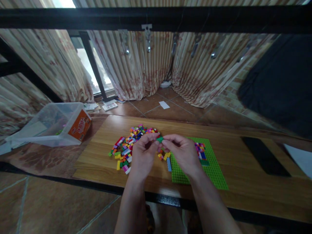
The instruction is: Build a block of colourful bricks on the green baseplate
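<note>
Between the fingertips of both hands is a small green building brick (pixel 159 139), held up over the table. My left hand (pixel 145 151) pinches it from the left, and my right hand (pixel 181 151) grips it from the right. Behind and left of my left hand spreads a pile of loose coloured bricks (pixel 125 151). A bright green baseplate (pixel 214 177) lies under and beyond my right hand. On it sits a block of joined multicoloured bricks (pixel 201 152), partly hidden by that hand. A long blue brick (pixel 169 164) rests at the baseplate's left edge, near a few yellow and orange ones.
A clear plastic box (pixel 53 122) with an orange label stands left of the wooden tabletop (pixel 97 159). On the right lie a black phone-shaped slab (pixel 265 156) and white paper (pixel 301 159). A dark bar (pixel 156 18) with hanging clips crosses overhead, before striped curtains (pixel 156 65).
</note>
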Available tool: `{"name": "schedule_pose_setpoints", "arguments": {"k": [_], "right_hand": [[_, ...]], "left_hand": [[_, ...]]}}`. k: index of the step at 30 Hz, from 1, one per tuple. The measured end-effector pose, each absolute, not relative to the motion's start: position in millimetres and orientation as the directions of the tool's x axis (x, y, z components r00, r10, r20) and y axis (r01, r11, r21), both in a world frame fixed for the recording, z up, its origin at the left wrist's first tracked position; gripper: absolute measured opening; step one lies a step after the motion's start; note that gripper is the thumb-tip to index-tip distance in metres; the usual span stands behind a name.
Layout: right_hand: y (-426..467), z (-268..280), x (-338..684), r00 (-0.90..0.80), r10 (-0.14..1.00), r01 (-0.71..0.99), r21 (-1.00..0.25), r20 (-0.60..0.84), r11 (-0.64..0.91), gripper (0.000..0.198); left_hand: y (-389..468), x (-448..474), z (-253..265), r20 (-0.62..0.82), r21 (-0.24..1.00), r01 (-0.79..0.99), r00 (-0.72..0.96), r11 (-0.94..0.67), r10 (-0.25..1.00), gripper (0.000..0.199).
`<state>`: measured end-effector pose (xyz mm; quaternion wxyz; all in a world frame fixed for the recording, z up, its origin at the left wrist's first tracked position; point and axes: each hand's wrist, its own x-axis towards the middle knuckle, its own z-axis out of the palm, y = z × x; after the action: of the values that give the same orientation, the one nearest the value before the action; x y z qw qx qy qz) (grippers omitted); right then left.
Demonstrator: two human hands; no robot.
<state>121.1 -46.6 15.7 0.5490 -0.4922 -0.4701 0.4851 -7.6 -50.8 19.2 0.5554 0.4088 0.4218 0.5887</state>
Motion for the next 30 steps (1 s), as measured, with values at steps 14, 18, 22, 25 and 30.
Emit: {"name": "schedule_pose_setpoints", "arguments": {"k": [14,18,22,25,30], "right_hand": [[-48.3,13.1,123.3,0.064,0.995,-0.296,-0.954,-0.077,-0.055,0.025],[-46.9,10.1,125.9,0.000,0.995,-0.328,-0.940,-0.096,-0.091,0.024],[-46.5,9.5,126.0,-0.003,0.994,-0.345,-0.933,-0.107,-0.101,0.025],[-47.2,9.9,125.1,0.018,0.994,-0.355,-0.930,-0.110,-0.097,0.025],[-48.0,9.7,123.6,0.009,0.996,-0.329,-0.941,-0.087,-0.079,0.025]], "left_hand": [[-51.9,-3.8,18.4,0.017,0.948,-0.316,-0.053,-0.032,0.998,0.021],[-52.3,-3.6,19.8,-0.014,0.951,-0.310,-0.059,-0.005,0.998,0.019],[-53.0,-2.6,19.7,-0.042,0.946,-0.323,-0.070,0.017,0.997,0.019],[-53.1,-1.2,19.1,-0.065,0.939,-0.341,-0.069,0.038,0.995,0.020],[-52.8,0.2,19.0,-0.104,0.933,-0.354,-0.083,0.069,0.991,0.021]]}}
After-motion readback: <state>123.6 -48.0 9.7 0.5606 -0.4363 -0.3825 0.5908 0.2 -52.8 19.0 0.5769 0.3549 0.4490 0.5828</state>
